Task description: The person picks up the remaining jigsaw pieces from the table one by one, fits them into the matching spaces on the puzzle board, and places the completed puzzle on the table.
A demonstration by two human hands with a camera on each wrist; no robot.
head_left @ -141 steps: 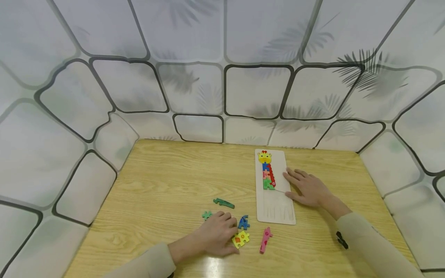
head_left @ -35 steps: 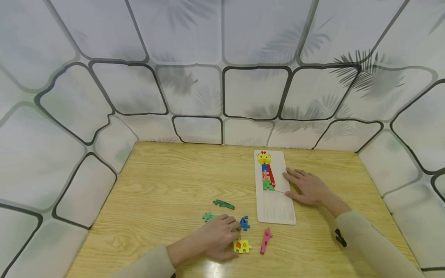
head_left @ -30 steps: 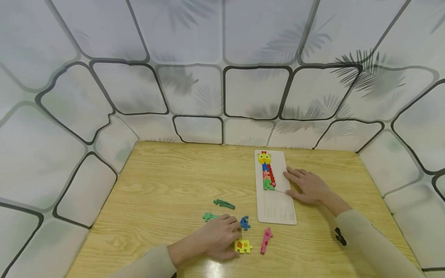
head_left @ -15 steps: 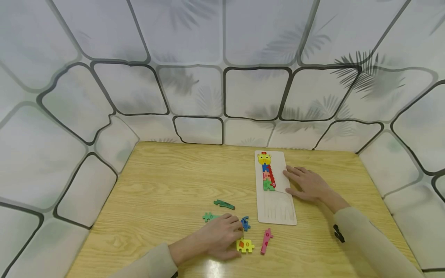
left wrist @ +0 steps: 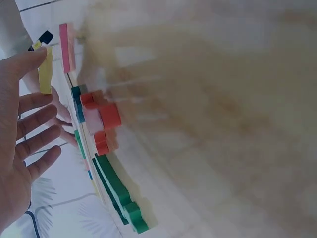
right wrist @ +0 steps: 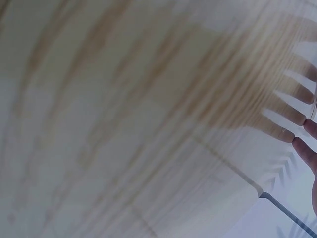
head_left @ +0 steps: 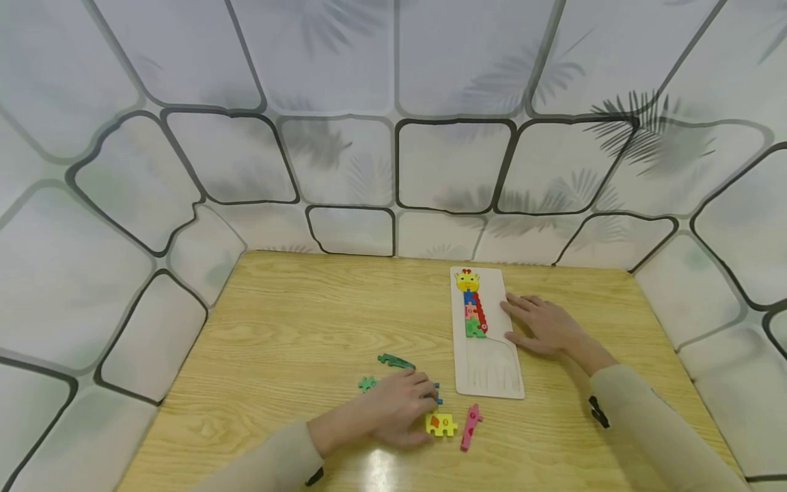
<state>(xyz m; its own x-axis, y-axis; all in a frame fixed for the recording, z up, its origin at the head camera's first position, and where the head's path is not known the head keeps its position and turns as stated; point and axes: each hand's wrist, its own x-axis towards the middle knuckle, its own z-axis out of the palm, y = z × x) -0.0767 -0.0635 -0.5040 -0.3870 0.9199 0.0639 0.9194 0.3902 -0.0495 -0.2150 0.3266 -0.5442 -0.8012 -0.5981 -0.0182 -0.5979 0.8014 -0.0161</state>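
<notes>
Pinching yellow piece between left hand thumb and forefinger.

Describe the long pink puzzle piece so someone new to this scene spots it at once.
On the light wood-patterned table, find the pale rectangular board bearing a colourful giraffe. Just off its near end, right of the squat yellow jigsaw piece in the left hand, lies the long pink puzzle piece. Its slim shape and darker spots set it apart.
</notes>
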